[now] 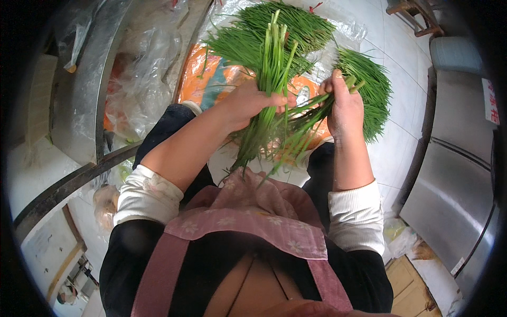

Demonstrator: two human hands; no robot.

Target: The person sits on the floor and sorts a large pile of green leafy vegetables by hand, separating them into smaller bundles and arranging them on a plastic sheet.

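My left hand [259, 101] grips a bunch of garlic chives [273, 75] around the middle, with the pale stem ends pointing away from me and the leaves hanging toward my apron. A smaller clump of chives [313, 107] is held by its stems in my right hand [344, 99], its leaves trailing left and down, partly blurred. Beyond my left hand, a large heap of chives [293, 25] lies on plastic sheeting. Just right of my right hand is another pile of chives [368, 91].
An orange printed plastic sheet [206, 71] covers the floor before my knees. At left stands a metal frame [101, 99] beside clear plastic bags [146, 75]. A steel cabinet [451, 158] bearing writing is on the right. A wooden stool [420, 18] stands at the far right.
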